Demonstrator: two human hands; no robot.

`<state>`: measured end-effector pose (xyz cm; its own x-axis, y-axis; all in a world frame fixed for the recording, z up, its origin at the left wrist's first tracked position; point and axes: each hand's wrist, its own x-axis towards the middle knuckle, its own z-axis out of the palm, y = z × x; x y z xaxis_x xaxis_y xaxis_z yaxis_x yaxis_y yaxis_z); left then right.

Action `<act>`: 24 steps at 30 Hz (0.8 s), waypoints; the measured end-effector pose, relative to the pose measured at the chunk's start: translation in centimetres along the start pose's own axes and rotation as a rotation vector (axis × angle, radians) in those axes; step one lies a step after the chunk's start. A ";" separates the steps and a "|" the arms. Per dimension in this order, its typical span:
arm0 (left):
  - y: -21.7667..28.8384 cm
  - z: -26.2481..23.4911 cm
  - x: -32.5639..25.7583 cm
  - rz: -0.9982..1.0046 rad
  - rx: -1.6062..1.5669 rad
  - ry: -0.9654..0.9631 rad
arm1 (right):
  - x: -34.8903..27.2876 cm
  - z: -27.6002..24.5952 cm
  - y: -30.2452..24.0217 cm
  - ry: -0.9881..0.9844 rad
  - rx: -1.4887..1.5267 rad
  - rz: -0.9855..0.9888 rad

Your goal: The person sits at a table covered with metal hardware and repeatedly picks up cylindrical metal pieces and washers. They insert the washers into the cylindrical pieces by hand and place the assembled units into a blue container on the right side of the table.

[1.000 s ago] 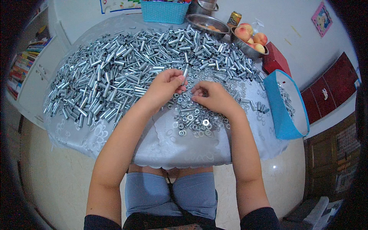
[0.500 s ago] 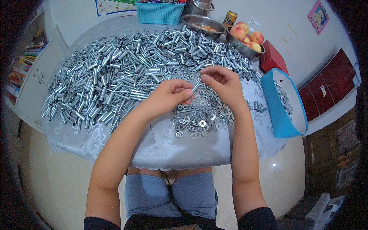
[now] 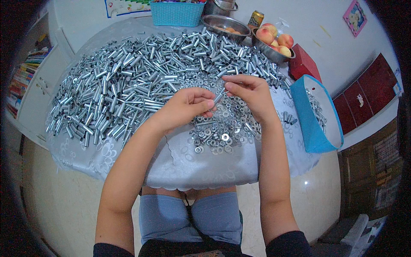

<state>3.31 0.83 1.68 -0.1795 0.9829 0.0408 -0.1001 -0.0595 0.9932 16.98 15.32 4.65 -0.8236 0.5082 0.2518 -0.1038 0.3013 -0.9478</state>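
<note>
We are lifting both hands off the washers [image 3: 218, 128], left hand [image 3: 184, 107] and right hand [image 3: 250, 92] meeting. Fingers of both are pinching one small tube [image 3: 219, 97] together, toward twelve o'clock on the bench [image 3: 214, 171].

- A turquoise woven basket [image 3: 177, 13] stands at 12 o'clock, at the table's far edge.
- A steel bowl [image 3: 225, 23] sits just right of the basket, with a drink can [image 3: 256, 19] beside it at 1 o'clock.
- A second steel bowl [image 3: 274, 49] holds 3 or more peaches [image 3: 276, 37].
- A red box [image 3: 303, 64] lies near that bowl at 2 o'clock.
- A white patterned tablecloth [image 3: 205, 165] covers the table.
- Books [image 3: 20, 79] are stacked at 9 o'clock.
- Dark red cabinets [image 3: 364, 96] stand at 3 o'clock.
</note>
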 end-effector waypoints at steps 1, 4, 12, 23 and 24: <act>0.1 0.0 0.0 -0.001 0.004 -0.001 | 0.0 0.0 0.1 -0.001 -0.018 -0.006; 0.0 -0.1 0.0 0.001 0.013 -0.007 | 0.0 -0.1 0.1 -0.011 0.006 0.015; 0.2 -0.2 -0.2 -0.008 -0.011 -0.013 | 0.1 -0.1 0.3 -0.080 0.276 0.173; 0.4 0.0 -0.2 -0.064 -0.001 0.070 | 0.0 0.2 0.4 -0.096 0.222 0.097; 0.4 -0.1 -0.2 -0.070 -0.003 0.084 | 0.0 0.2 0.4 -0.106 0.197 0.089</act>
<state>3.26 0.59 2.02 -0.2534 0.9666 -0.0381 -0.1179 0.0082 0.9930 16.86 15.25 4.27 -0.8873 0.4349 0.1535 -0.1263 0.0910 -0.9878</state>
